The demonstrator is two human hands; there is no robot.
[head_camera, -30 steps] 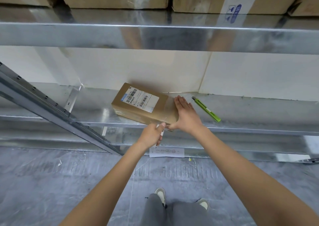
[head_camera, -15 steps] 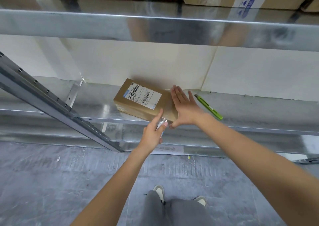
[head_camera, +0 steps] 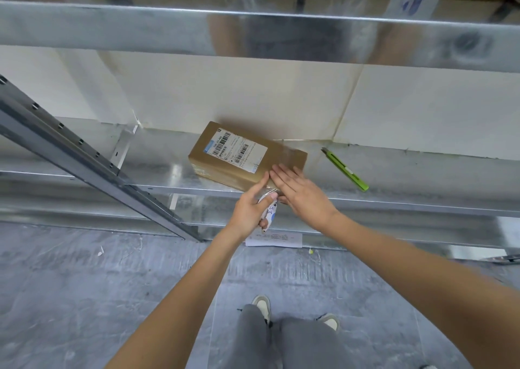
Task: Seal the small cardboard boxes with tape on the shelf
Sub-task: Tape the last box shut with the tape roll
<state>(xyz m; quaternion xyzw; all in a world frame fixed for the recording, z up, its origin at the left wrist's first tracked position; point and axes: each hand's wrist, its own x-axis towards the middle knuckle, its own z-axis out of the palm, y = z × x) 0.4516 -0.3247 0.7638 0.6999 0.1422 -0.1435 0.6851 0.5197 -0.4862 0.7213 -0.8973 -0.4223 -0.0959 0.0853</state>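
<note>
A small brown cardboard box [head_camera: 239, 168] with a white barcode label lies flat on the metal shelf [head_camera: 157, 168], its near corner at the shelf's front edge. Clear tape shines across its right end. My left hand [head_camera: 250, 211] grips a roll of clear tape [head_camera: 268, 211] just below the box's near corner, index finger stretched up along the tape strip. My right hand [head_camera: 304, 191] lies flat, fingers straight, on the box's near right corner over the tape.
A green utility knife [head_camera: 344, 168] lies on the shelf right of the box. A slanted grey metal brace [head_camera: 84, 154] crosses the left side. An upper shelf [head_camera: 253, 30] with larger boxes overhangs. A paper label [head_camera: 274, 239] sits on the lower rail.
My right hand has slid from the box's right end toward its near corner. My left hand's index finger has stretched out along the tape strip. The camera has tilted slightly.
</note>
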